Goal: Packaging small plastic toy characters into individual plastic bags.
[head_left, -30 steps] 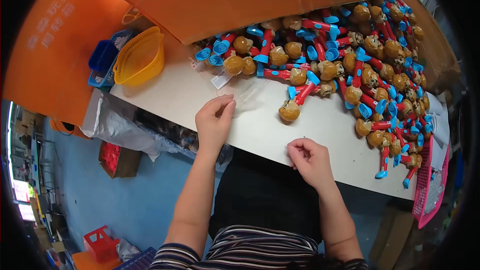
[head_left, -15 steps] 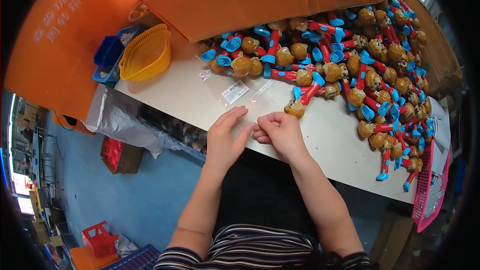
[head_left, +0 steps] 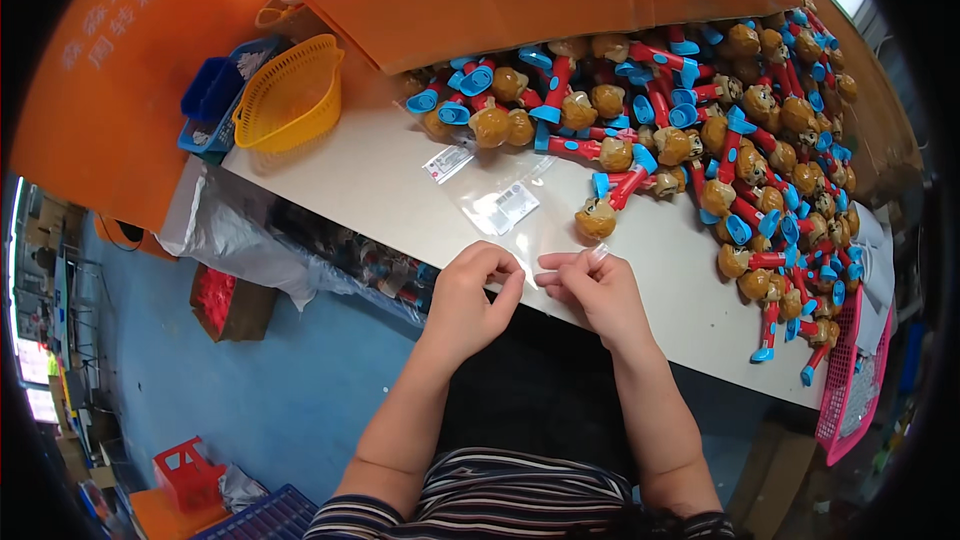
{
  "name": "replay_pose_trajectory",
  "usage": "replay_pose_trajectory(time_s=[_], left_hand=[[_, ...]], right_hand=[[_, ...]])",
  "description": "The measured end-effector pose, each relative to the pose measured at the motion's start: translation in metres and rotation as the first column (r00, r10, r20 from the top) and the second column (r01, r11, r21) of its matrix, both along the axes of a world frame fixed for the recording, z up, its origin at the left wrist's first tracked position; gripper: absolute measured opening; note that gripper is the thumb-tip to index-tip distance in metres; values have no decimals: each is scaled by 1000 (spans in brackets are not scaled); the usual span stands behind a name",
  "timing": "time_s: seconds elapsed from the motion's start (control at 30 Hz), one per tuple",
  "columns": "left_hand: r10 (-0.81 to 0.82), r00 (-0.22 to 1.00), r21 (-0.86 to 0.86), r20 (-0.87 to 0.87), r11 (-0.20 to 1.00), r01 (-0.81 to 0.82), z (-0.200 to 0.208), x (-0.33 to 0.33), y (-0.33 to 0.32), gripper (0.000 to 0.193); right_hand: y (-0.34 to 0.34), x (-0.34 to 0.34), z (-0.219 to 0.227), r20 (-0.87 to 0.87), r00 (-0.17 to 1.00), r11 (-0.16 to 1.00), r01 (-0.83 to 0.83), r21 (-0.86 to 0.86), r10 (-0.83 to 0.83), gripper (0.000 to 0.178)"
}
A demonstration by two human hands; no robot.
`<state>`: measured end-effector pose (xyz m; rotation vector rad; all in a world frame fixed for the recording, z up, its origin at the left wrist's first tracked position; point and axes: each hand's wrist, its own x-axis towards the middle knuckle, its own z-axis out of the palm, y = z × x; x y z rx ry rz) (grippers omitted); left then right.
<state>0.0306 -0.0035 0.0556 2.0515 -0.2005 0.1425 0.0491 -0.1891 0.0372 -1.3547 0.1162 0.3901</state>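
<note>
I see both hands brought together at the near edge of the white table (head_left: 380, 195), just in front of the body. The left hand (head_left: 470, 295) is curled, thumb against fingertips, and the right hand (head_left: 598, 290) is pinched the same way. Between them they grip a small clear plastic bag (head_left: 545, 258), one hand on each side of its mouth. I judge they hold it this way to pull the opening apart, since thin film like that clings to itself and needs two pinches to separate.

The bag sits right at the fingertips, slightly raised off the table, and its far end reaches toward the toy (head_left: 612, 202) lying alone just beyond the right hand. That toy, with a brown head on a red and blue stem, lies apart from the big pile of toys (head_left: 760, 130) that covers the far and right part of the table. I take it to be set within easy reach for that reason.

More clear bags with white labels (head_left: 495, 202) lie flat just beyond the hands, near the left hand's reach. A yellow basket (head_left: 290, 95) and a blue tray (head_left: 215, 100) stand at the far left corner, well apart from both hands.
</note>
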Motion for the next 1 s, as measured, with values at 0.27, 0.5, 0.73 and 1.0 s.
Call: replay_pose_trajectory(time_s=[0.27, 0.5, 0.73, 1.0], left_hand=[[-77, 973, 41, 216, 997, 70, -4, -2, -20, 25], [113, 960, 74, 255, 988, -136, -20, -8, -28, 14], [230, 937, 122, 262, 956, -268, -19, -8, -31, 11], [118, 951, 192, 287, 965, -178, -30, -14, -50, 13]], right_hand=[[4, -2, 5, -25, 999, 999, 46, 4, -46, 9], [-5, -8, 11, -144, 989, 999, 38, -27, -41, 21], [-23, -1, 49, 183, 975, 765, 24, -644, 123, 18], [-73, 62, 26, 479, 557, 94, 580, -809, 678, 36]])
